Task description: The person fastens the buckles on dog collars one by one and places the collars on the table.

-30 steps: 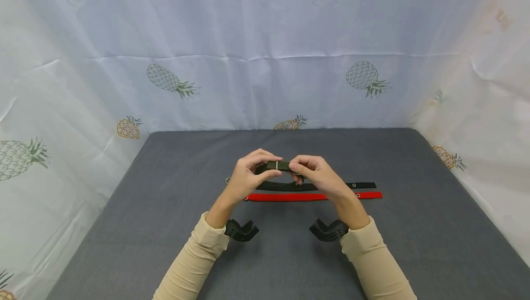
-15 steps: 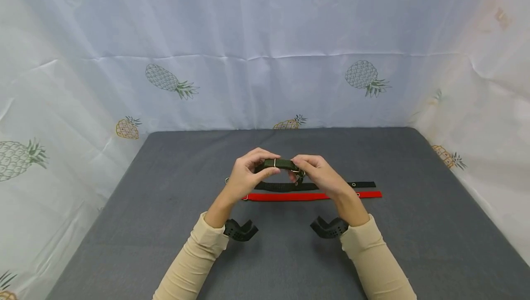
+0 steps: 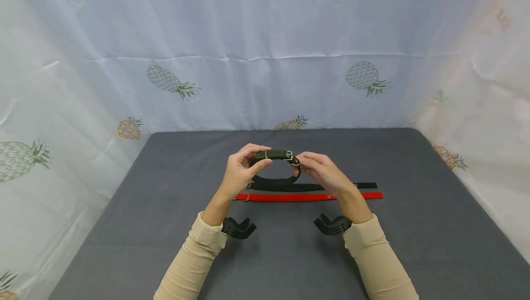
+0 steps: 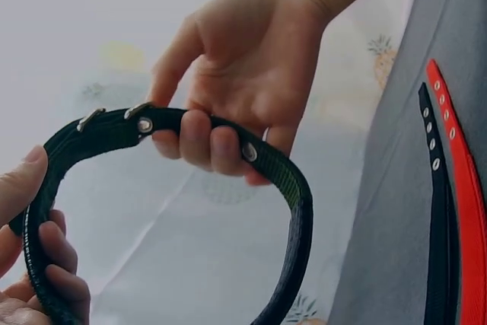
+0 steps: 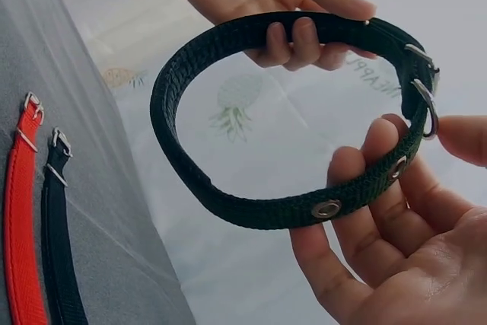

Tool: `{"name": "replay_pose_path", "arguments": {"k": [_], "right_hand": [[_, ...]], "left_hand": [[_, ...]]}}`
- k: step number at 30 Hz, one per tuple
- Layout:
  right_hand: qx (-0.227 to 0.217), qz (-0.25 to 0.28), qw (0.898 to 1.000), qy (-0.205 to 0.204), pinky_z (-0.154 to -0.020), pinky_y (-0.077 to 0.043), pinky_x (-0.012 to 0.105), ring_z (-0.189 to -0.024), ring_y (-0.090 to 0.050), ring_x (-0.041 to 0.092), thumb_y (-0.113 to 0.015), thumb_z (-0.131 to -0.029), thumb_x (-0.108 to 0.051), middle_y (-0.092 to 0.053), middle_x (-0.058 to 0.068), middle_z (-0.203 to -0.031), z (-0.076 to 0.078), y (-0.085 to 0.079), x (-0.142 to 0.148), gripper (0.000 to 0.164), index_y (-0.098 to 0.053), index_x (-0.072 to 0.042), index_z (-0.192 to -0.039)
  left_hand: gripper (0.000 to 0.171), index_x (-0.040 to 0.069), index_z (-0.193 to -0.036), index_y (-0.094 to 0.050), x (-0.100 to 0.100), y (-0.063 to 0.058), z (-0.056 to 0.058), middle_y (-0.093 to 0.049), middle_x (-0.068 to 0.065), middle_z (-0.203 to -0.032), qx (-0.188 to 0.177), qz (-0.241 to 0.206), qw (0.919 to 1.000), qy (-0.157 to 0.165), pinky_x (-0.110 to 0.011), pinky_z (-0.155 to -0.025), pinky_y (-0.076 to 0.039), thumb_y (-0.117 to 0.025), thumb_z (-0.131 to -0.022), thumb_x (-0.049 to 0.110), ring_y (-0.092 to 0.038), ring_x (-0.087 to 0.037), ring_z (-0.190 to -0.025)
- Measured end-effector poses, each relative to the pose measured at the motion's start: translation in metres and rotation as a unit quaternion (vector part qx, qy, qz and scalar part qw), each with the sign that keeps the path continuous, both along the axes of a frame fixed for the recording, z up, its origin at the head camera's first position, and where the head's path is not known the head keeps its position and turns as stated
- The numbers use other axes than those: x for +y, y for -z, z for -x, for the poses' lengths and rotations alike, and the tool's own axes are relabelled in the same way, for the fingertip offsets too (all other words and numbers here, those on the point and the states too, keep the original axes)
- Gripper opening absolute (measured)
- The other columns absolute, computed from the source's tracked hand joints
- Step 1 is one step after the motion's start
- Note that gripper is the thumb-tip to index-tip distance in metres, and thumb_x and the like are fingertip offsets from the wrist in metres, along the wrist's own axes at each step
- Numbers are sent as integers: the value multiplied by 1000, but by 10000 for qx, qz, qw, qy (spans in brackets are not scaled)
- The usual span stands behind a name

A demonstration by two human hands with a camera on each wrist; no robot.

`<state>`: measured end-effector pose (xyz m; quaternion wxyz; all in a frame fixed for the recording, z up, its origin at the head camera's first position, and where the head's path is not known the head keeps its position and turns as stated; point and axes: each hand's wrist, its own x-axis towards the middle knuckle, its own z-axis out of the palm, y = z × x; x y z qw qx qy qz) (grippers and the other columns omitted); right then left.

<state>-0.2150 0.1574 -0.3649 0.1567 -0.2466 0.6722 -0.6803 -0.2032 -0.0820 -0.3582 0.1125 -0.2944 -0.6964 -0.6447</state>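
Observation:
A dark green collar with a metal buckle, a D-ring and metal eyelets is fastened into a loop above the table. My left hand pinches its left part near a metal keeper, thumb on one face and fingers on the other. On the other side, my right hand holds the strap by the D-ring; in the right wrist view its fingers curl round the strap by the eyelets. The buckle sits between both hands.
Two more collars lie flat on the grey table beyond my wrists: a black one and, nearer me, a red one. A white curtain with printed pineapples stands behind and at both sides.
The green collar has been raised slightly and turned, so its round loop and buckle now show. My right hand has shifted from the strap's top edge to beside the D-ring.

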Motion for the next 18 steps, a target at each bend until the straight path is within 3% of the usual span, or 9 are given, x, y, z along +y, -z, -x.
{"name": "replay_pose_path", "arguments": {"k": [5, 11, 18], "right_hand": [[175, 186, 9997, 20, -93, -47, 20, -86, -58, 9, -47, -102, -21, -61, -7, -90, 0, 1, -1, 18, -64, -16, -102], [346, 154, 9993, 17, -95, -47, 20, -93, -60, 6, -47, -103, -21, -58, -6, -106, 1, 0, -6, 15, -61, -17, -106], [241, -79, 9994, 241, -97, -43, 25, -98, -55, 9, -46, -103, -20, -59, -4, -100, 8, -5, -12, 22, -56, -1, -109]], "left_hand": [[32, -10, -114, -63, -4, 1, 2, -59, -27, -107, -16, 151, 9999, 82, -16, -79, -52, -70, -85, 0, -59, -1, -82], [31, -2, -117, -64, -12, 1, 6, -62, -20, -111, -174, 769, 9968, -104, -21, -88, -53, -69, -87, 5, -60, 2, -90], [36, 0, -122, -63, -28, -4, 10, -63, -19, -120, -226, 920, 9949, -342, -24, -100, -51, -69, -87, 5, -60, 1, -105]]}}
